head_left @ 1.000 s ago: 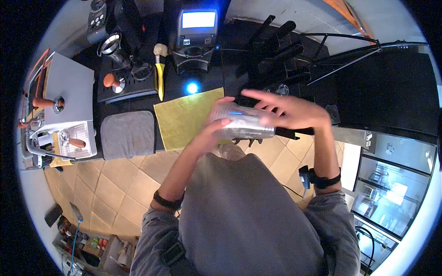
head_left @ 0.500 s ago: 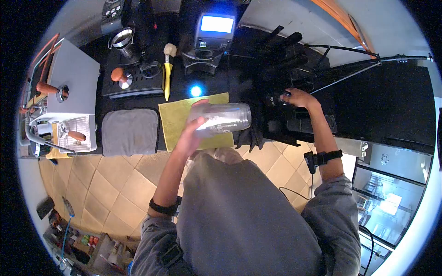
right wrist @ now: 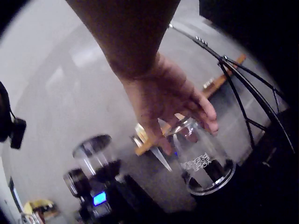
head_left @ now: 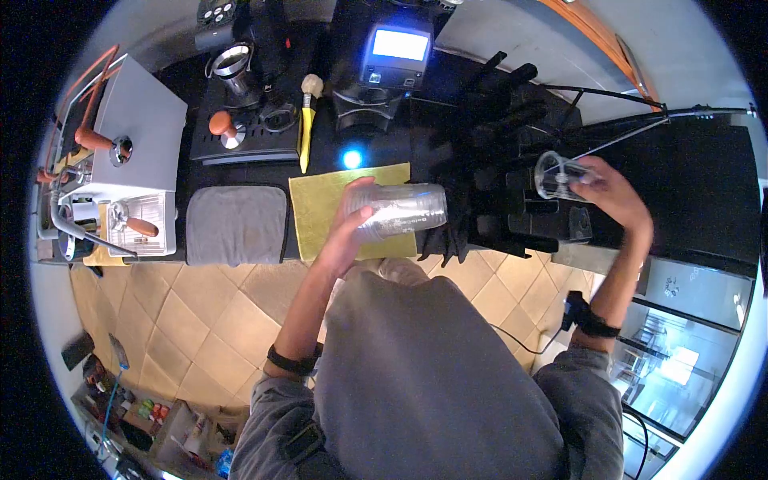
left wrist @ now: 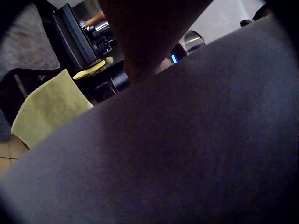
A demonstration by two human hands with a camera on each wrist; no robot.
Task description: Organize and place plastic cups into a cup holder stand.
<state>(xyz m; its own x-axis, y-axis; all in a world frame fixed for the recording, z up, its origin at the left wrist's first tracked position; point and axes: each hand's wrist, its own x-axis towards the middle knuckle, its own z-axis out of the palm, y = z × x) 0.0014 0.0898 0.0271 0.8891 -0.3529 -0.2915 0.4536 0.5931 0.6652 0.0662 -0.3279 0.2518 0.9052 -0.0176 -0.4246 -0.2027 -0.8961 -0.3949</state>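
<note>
My left hand [head_left: 345, 232] grips a nested stack of clear plastic cups [head_left: 404, 210] by one end, lying sideways above the yellow-green cloth [head_left: 314, 210]. Over the dark right side of the counter, my right hand [head_left: 614, 194] holds a single clear cup [head_left: 554, 175] by its end. In the right wrist view, the fingers and thumb of that hand [right wrist: 170, 105] are round one end of the clear cup [right wrist: 202, 161], which has white lettering on its side. The left wrist view shows mostly grey clothing, with the cups out of sight.
A grey cloth [head_left: 237, 225], a yellow-handled brush [head_left: 306, 132] and a tamper [head_left: 227, 128] are at the left. Behind the yellow-green cloth stands a grinder with a lit screen [head_left: 399, 45]. Thin black stand legs [head_left: 606, 94] cross the back right.
My right hand has left the cup stack, reached to the dark counter and lifted a clear cup, moving right. My left hand moved left with the stack, then slightly back right.
</note>
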